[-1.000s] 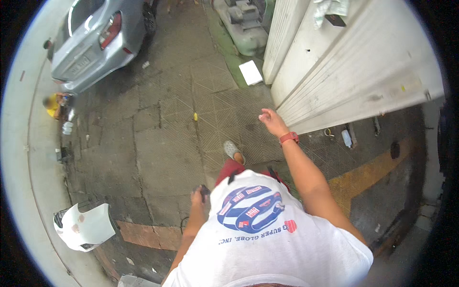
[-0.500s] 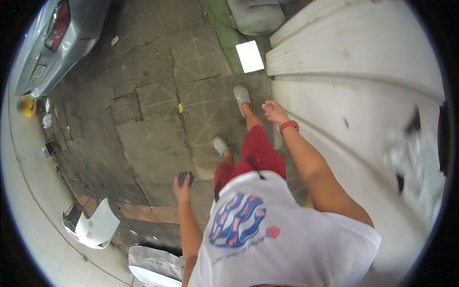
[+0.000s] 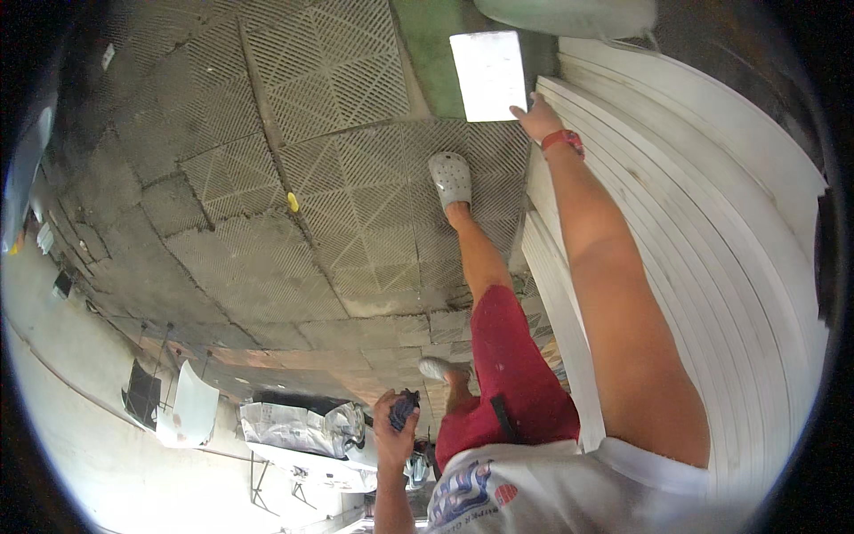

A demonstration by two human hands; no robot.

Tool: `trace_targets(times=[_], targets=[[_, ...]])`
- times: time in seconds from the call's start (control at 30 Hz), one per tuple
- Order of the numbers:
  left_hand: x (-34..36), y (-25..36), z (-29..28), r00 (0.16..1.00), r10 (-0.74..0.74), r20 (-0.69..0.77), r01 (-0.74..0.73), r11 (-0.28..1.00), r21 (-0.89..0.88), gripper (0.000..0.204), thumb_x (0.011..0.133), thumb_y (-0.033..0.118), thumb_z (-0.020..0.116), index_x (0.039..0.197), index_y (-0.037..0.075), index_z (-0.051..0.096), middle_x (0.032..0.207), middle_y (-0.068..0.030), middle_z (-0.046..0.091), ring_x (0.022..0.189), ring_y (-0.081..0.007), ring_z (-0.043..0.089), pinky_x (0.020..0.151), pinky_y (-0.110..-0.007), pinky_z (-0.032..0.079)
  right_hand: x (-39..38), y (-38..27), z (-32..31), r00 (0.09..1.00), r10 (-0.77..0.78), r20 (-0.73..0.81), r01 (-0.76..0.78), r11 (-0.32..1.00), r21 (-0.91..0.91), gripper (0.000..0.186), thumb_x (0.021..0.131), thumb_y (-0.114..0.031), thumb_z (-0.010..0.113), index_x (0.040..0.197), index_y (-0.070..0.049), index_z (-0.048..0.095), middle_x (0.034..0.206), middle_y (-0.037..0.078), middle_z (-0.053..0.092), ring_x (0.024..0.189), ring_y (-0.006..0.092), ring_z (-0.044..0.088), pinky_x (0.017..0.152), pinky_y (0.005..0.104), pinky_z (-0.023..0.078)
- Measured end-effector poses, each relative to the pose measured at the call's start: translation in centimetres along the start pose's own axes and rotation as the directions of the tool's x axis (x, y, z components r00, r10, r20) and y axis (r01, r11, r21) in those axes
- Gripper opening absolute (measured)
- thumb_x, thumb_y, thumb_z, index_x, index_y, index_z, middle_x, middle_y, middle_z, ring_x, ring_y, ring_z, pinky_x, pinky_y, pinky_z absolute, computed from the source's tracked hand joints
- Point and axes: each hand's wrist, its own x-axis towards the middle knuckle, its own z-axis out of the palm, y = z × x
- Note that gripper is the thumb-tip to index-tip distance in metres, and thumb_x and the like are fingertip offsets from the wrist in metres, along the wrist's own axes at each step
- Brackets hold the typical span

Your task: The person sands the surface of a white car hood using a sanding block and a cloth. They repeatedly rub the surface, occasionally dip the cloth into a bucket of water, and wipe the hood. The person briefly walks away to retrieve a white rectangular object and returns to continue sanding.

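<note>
My right hand, with a red watch on its wrist, reaches out to the lower right corner of a white rectangular panel. Its thumb and fingers are spread apart at that corner; whether they touch it is unclear. The panel appears to lie flat over green flooring. Near my body, my left hand is closed around a small dark, crumpled thing, its kind not clear.
Tall white ribbed panels stand along my right. Textured tiles cover the floor, with a small yellow thing on them. At the lower left are a white curved part and a covered white piece on thin stands.
I have leaned down and forward, so the white panel looks larger. My right hand has gone from beside my leg to the panel's corner. My left hand still holds the dark thing.
</note>
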Motion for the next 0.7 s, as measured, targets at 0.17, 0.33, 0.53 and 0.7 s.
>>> trace_targets(times=[0.17, 0.33, 0.53, 0.7], targets=[[4.4, -0.4, 2.5, 0.992, -0.107, 0.062, 0.11, 0.993, -0.035, 0.041, 0.088, 0.011, 0.085, 0.125, 0.004, 0.069, 0.144, -0.0262, 0.064, 0.134, -0.0423, 0.063, 0.115, -0.05, 0.048, 10.8, 3.2, 1.9, 0.998, 0.063, -0.028, -0.064, 0.998, -0.019, 0.126, 0.088, -0.077, 0.074, 0.168, 0.01, 0.03, 0.169, 0.034, 0.041, 0.157, 0.0451, 0.043, 0.13, 0.0468, 0.038], [5.4, -3.8, 3.6, 0.993, -0.11, 0.044, 0.111, 0.994, -0.004, 0.044, 0.088, 0.009, 0.087, 0.127, 0.005, 0.067, 0.14, -0.0241, 0.065, 0.13, -0.0416, 0.064, 0.112, -0.05, 0.049, 15.1, 0.5, 3.4, 0.979, 0.19, -0.068, -0.171, 0.961, 0.218, 0.137, 0.073, -0.071, 0.092, 0.166, 0.012, 0.034, 0.164, 0.033, 0.049, 0.154, 0.0388, 0.05, 0.125, 0.045, 0.042], [4.8, -4.4, 1.7, 0.978, -0.196, 0.064, 0.204, 0.969, -0.138, 0.043, 0.092, 0.011, 0.086, 0.129, 0.005, 0.064, 0.14, -0.0237, 0.065, 0.131, -0.041, 0.064, 0.113, -0.05, 0.049, 6.8, -6.0, 11.9, 0.973, 0.024, -0.228, 0.09, 0.873, 0.478, 0.065, 0.085, -0.031, 0.095, 0.127, 0.007, 0.063, 0.121, 0.025, 0.078, 0.104, 0.0357, 0.078, 0.093, 0.044, 0.061], [-1.2, -7.5, 1.9, 0.986, -0.107, -0.13, 0.055, 0.936, -0.347, 0.041, 0.094, 0.011, 0.084, 0.129, 0.004, 0.065, 0.138, -0.0225, 0.066, 0.129, -0.0386, 0.065, 0.112, -0.048, 0.05, -17.7, -21.7, 10.7, 0.744, -0.566, -0.356, 0.574, 0.813, -0.092, 0.051, 0.077, -0.012, 0.088, 0.122, -0.005, 0.066, 0.125, 0.021, 0.066, 0.124, 0.0445, 0.063, 0.112, 0.0533, 0.049]])
